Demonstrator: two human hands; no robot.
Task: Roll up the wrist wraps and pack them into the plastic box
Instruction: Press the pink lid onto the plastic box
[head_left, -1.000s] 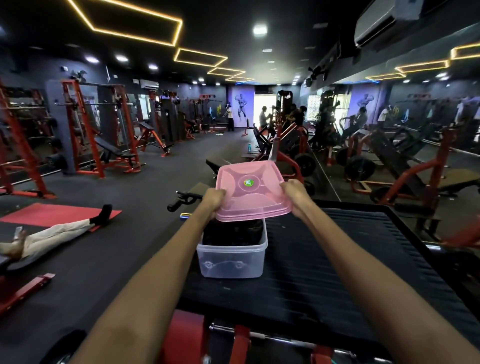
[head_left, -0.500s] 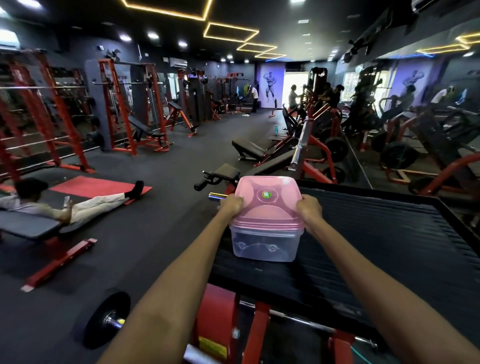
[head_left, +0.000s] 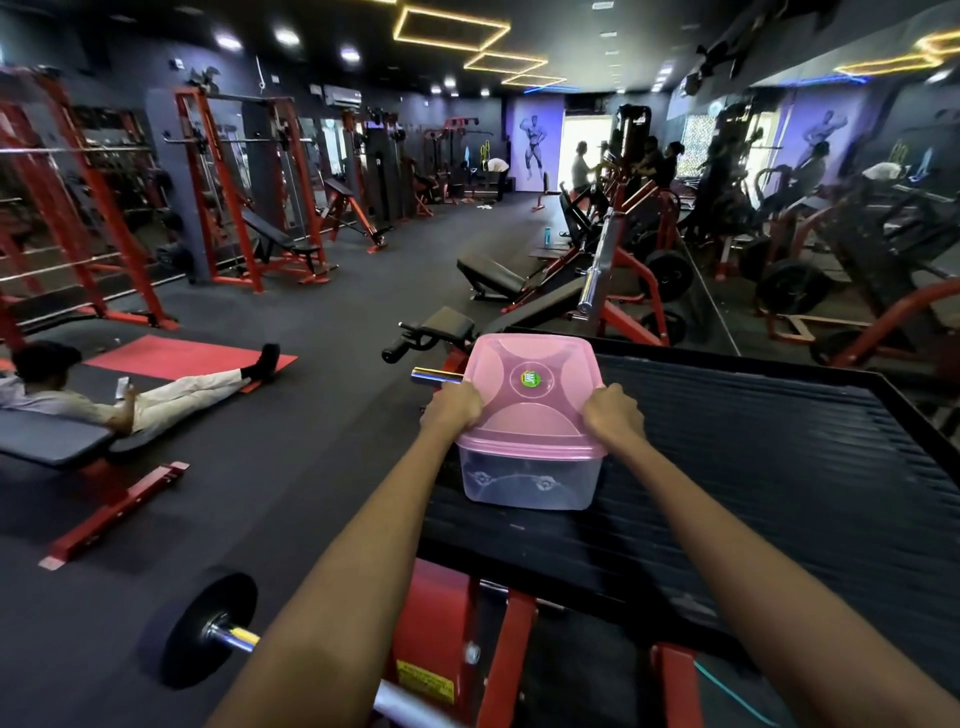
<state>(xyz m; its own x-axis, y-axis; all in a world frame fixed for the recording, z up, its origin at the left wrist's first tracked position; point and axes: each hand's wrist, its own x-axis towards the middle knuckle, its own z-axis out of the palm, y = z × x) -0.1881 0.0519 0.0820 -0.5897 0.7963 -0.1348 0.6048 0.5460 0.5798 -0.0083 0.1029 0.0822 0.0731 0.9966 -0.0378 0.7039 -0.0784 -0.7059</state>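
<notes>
Lid (head_left: 530, 387) now seated — between hands (head_left: 453, 408)

Single head-worn wide-angle view, facing forward and down (over both forearms), gym floor beyond

A clear plastic box (head_left: 527, 480) with rounded corners stands upright just below the centre of the frame. Faint embossed ring shapes joined by a curved line mark its front wall. A translucent pink, square plastic lid (head_left: 532, 395) covers its top, sitting level, its rim overhanging the box walls. The lid has raised curved panels and a small round green sticker (head_left: 530, 378) at its middle. The wrist wraps cannot be made out through the cloudy walls.
</notes>
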